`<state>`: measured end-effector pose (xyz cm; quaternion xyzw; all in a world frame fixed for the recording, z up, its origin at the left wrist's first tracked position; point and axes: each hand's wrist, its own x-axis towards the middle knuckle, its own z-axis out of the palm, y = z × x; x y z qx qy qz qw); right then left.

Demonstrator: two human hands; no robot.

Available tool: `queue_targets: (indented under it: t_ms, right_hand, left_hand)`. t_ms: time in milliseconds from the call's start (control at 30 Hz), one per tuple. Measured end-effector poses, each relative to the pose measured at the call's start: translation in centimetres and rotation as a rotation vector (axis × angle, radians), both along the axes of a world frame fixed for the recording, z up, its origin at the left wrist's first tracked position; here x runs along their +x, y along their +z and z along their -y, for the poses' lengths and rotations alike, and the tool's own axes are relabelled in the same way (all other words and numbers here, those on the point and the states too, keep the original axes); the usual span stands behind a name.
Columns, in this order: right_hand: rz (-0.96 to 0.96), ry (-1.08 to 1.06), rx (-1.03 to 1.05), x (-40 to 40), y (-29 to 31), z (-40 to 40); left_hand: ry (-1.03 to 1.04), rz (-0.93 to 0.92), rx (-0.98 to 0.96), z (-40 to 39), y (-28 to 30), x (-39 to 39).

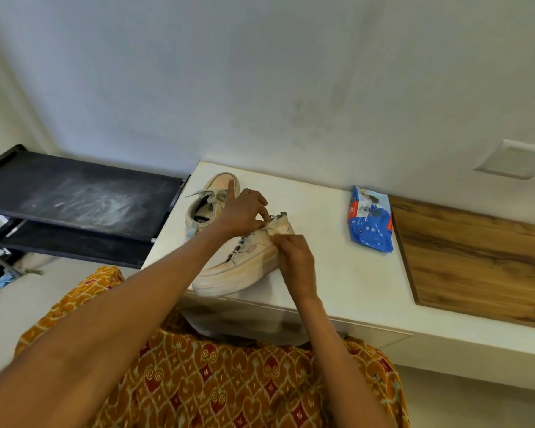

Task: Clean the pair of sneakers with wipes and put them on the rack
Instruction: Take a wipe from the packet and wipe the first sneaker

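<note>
white desk (337, 273) against a pale wall carries both sneakers. left hand (244, 211) pinches the near sneaker (241, 267) at its collar; right hand (294, 257) presses a wipe (275, 231) there. far sneaker (212, 199) sits at eleven o'clock, wipes pack (371, 220) at two, rack (74, 193) at nine, bare. cleaning seems underway; racking remains.

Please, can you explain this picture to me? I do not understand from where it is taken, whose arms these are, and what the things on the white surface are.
A camera worn on a person's head takes it, looking down, so the arms are that person's own. On the white counter lie two beige sneakers. The left hand pinches the near sneaker at its heel end; the right hand presses a pale wipe against it. The far sneaker sits behind, untouched. A blue wipes pack lies to the right. The black rack stands to the left.
</note>
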<state>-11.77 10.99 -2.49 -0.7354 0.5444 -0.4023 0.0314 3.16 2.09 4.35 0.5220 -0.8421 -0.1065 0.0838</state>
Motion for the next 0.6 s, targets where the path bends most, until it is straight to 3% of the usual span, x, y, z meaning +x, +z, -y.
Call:
queue_targets:
  t_ms: [133,267,333,400,533,600]
  right_hand:
    - [0.293,-0.222,0.195,0.1,1.7,2.4]
    - [0.017,-0.065,0.132,2.0,1.7,0.3]
    - [-0.002,0.036,0.144,2.2,1.7,-0.9]
    - [0.087,0.048,0.204,1.5,2.1,-0.9]
    - [0.406,-0.243,0.178,-0.2,2.8,0.9]
    - [0.416,-0.291,0.208,0.2,2.7,1.0]
  left_hand:
    - [0.002,-0.004,0.001,-0.1,0.2,-0.1]
    - [0.009,-0.002,0.014,0.1,0.1,0.0]
    - [0.004,-0.030,0.042,-0.1,-0.1,0.1]
    - [0.021,-0.057,0.060,-0.3,-0.1,0.1]
    - [0.019,-0.065,0.085,-0.2,0.0,-0.3]
    - [0.017,-0.058,0.096,-0.2,0.0,-0.3]
